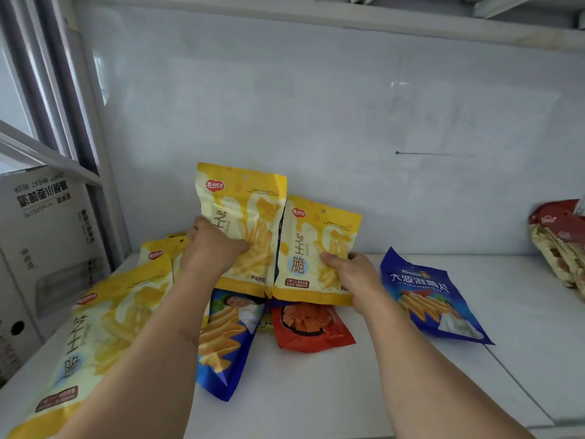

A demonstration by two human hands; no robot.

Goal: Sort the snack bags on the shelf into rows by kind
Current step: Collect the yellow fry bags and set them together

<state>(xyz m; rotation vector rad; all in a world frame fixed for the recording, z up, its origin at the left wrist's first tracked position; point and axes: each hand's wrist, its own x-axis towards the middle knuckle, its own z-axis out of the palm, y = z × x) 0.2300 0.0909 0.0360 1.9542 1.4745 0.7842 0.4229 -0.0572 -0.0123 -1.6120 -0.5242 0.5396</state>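
- Two yellow cheese-stick bags are up off the white shelf (316,391), held upright side by side in front of the pale back wall (316,106).
- The taller yellow bag (250,210) is in the left hand (212,248); I see the fingers curled round its lower left part, thumb lying across the printed front.
- The second yellow bag (313,245) sits lower and just to the right, its left edge touching or slightly overlapping the first. The right hand (351,270) grips it at the lower right corner, thumb on the front, fingers behind.
- Under the held pair, lying flat on the shelf: a red-orange bag (311,327), partly covered by the second yellow bag's bottom edge, and a blue fries bag (224,337) tilted on the diagonal beneath my left forearm.
- Another blue bag (433,302) lies flat to the right of the right hand, apart from the central cluster.
- At left, a large yellow bag of the same print (95,343) lies in the foreground, with more yellow bags (161,251) stacked behind it toward the corner; I cannot count them.
- Far right edge: a pile of red and patterned bags (560,242) against the wall, cut off by the frame.
- Beyond the shelf's left upright, a grey cardboard carton (47,236) with upside-down print.
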